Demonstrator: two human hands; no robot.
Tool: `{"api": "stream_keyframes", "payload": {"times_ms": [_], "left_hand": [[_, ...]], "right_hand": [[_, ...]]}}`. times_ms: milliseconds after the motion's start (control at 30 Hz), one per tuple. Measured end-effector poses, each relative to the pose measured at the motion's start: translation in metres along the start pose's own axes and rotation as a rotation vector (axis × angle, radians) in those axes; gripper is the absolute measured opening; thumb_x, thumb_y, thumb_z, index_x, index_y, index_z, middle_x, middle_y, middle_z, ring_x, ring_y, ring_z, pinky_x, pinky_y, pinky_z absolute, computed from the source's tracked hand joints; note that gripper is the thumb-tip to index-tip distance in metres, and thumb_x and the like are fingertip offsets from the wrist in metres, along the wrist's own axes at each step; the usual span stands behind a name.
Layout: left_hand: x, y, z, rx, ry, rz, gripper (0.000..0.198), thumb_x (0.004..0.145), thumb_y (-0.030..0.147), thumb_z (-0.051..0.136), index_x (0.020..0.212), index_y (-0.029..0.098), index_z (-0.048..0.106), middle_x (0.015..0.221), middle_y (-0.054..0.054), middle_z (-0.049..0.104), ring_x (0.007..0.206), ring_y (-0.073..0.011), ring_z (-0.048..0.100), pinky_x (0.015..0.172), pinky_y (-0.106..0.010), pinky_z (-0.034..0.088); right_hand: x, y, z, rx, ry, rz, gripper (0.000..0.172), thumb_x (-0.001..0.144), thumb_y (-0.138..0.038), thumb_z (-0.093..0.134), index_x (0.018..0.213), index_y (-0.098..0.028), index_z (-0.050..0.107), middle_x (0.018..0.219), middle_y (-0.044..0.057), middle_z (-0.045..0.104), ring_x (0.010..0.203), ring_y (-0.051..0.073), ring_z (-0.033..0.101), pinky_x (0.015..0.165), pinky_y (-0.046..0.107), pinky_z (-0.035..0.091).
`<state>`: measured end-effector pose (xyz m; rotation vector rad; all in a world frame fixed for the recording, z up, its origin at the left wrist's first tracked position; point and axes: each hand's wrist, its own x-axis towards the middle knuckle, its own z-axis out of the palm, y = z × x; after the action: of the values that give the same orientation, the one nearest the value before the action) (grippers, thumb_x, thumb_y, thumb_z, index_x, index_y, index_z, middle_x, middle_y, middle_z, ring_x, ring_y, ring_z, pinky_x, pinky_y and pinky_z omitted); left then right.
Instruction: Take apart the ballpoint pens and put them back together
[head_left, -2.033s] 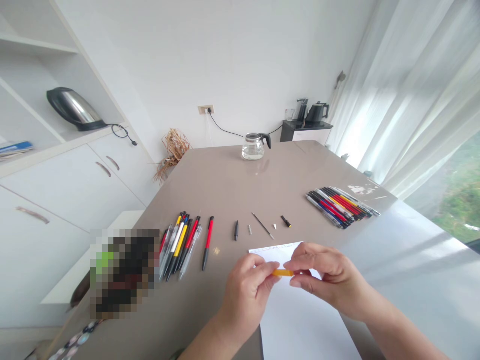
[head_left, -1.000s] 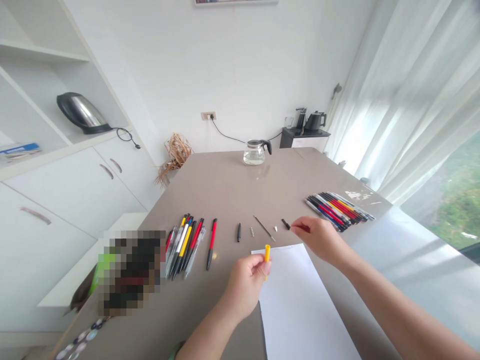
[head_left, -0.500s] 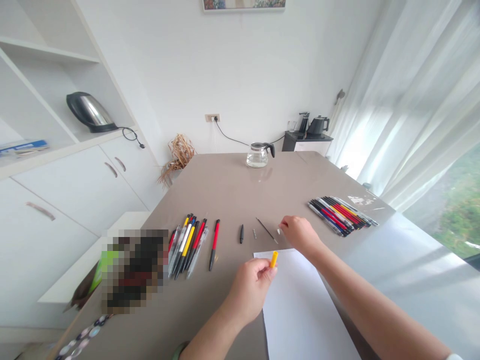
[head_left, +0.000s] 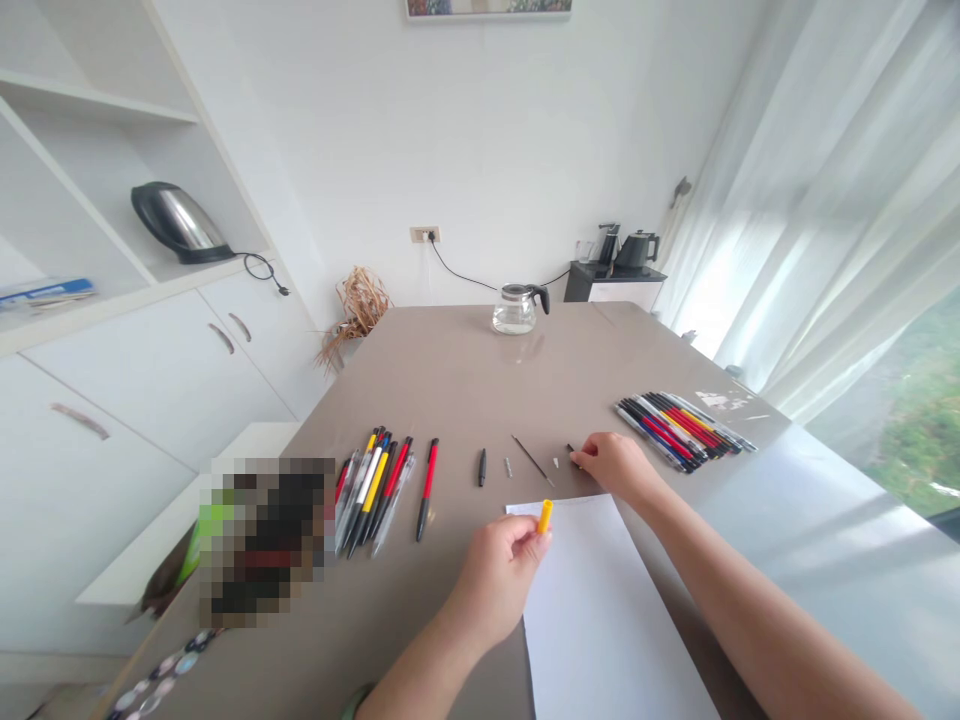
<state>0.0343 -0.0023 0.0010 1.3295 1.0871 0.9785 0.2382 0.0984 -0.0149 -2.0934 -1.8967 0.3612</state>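
My left hand [head_left: 510,560] pinches a yellow pen barrel [head_left: 545,516] above the top left corner of the white paper [head_left: 600,600]. Beyond the paper my right hand [head_left: 604,462] has its fingers closed at a small black part [head_left: 571,451] on the table. To its left, in a row, lie a small white tip [head_left: 556,463], a thin refill [head_left: 532,460], a spring [head_left: 508,467] and a black grip piece [head_left: 482,468]. A red and black pen [head_left: 428,490] lies apart, farther left.
Pens lie in a pile [head_left: 375,490] at the left and another pile [head_left: 682,430] at the right. A glass pot [head_left: 515,310] stands at the table's far edge. A blurred dark item [head_left: 270,540] is at the left edge.
My right hand has moved right, uncovering the small white tip, and is now at the black part. My left hand has barely moved with the yellow barrel.
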Motion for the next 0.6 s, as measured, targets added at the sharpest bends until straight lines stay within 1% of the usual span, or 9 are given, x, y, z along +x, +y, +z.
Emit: {"api": "stream_keyframes", "payload": {"times_ms": [100, 200, 267, 300, 367, 433, 500, 600], "left_hand": [[0.002, 0.000, -0.004, 0.063, 0.001, 0.008, 0.032, 0.072, 0.043, 0.053, 0.080, 0.014, 0.066, 0.066, -0.004, 0.060, 0.063, -0.0162, 0.053, 0.059, -0.024, 0.041], [0.006, 0.004, -0.012, 0.025, 0.065, 0.006, 0.034, 0.073, 0.042, 0.052, 0.090, 0.014, 0.064, 0.072, -0.006, 0.061, 0.069, -0.0171, 0.055, 0.064, -0.026, 0.043], [0.008, 0.009, -0.018, -0.069, 0.104, -0.006, 0.035, 0.074, 0.042, 0.052, 0.094, 0.014, 0.062, 0.078, -0.007, 0.061, 0.073, -0.0180, 0.056, 0.067, -0.028, 0.044], [0.009, 0.012, -0.020, -0.123, 0.122, -0.010, 0.035, 0.074, 0.041, 0.052, 0.094, 0.014, 0.061, 0.079, -0.008, 0.061, 0.074, -0.0182, 0.057, 0.067, -0.029, 0.045], [0.010, 0.017, -0.025, -0.207, 0.168, 0.002, 0.034, 0.073, 0.040, 0.054, 0.095, 0.013, 0.060, 0.077, -0.007, 0.060, 0.073, -0.0172, 0.057, 0.066, -0.029, 0.046], [0.011, 0.021, -0.028, -0.259, 0.220, 0.040, 0.035, 0.073, 0.037, 0.055, 0.099, 0.014, 0.057, 0.074, -0.004, 0.058, 0.069, -0.0153, 0.057, 0.065, -0.028, 0.046], [0.011, 0.023, -0.029, -0.292, 0.251, 0.074, 0.034, 0.074, 0.035, 0.056, 0.102, 0.015, 0.054, 0.072, -0.003, 0.056, 0.067, -0.0139, 0.056, 0.065, -0.028, 0.046], [0.012, 0.023, -0.030, -0.329, 0.251, 0.087, 0.026, 0.075, 0.033, 0.055, 0.096, 0.017, 0.053, 0.073, -0.001, 0.055, 0.068, -0.0130, 0.056, 0.065, -0.027, 0.046]], "right_hand": [[-0.003, -0.002, -0.002, 0.008, 0.005, -0.012, 0.016, 0.069, -0.026, 0.050, 0.062, -0.017, 0.060, 0.064, 0.006, 0.060, 0.062, 0.015, 0.052, 0.053, 0.023, 0.032], [-0.012, -0.010, -0.012, 0.015, 0.038, -0.025, 0.015, 0.071, -0.023, 0.048, 0.062, -0.016, 0.057, 0.068, 0.006, 0.060, 0.065, 0.016, 0.052, 0.055, 0.024, 0.033], [-0.026, -0.020, -0.021, 0.094, 0.048, -0.042, 0.018, 0.075, -0.029, 0.043, 0.067, -0.017, 0.055, 0.069, 0.005, 0.059, 0.063, 0.014, 0.051, 0.054, 0.023, 0.034], [-0.035, -0.027, -0.026, 0.248, 0.037, -0.050, 0.020, 0.077, -0.033, 0.042, 0.071, -0.017, 0.054, 0.068, 0.004, 0.059, 0.058, 0.013, 0.050, 0.051, 0.023, 0.034], [-0.054, -0.042, -0.034, 0.616, -0.116, -0.081, 0.024, 0.079, -0.039, 0.039, 0.079, -0.018, 0.051, 0.064, 0.001, 0.058, 0.048, 0.010, 0.046, 0.045, 0.021, 0.034], [-0.072, -0.058, -0.036, 0.874, -0.216, -0.108, 0.026, 0.078, -0.043, 0.042, 0.078, -0.018, 0.049, 0.060, -0.001, 0.055, 0.044, 0.008, 0.042, 0.043, 0.021, 0.034], [-0.086, -0.069, -0.031, 1.020, -0.321, -0.113, 0.025, 0.076, -0.042, 0.047, 0.077, -0.017, 0.049, 0.060, -0.002, 0.054, 0.044, 0.007, 0.042, 0.043, 0.021, 0.035], [-0.098, -0.078, -0.017, 1.142, -0.458, -0.079, 0.023, 0.074, -0.039, 0.051, 0.079, -0.017, 0.049, 0.063, -0.001, 0.056, 0.046, 0.007, 0.045, 0.045, 0.021, 0.037]]}}
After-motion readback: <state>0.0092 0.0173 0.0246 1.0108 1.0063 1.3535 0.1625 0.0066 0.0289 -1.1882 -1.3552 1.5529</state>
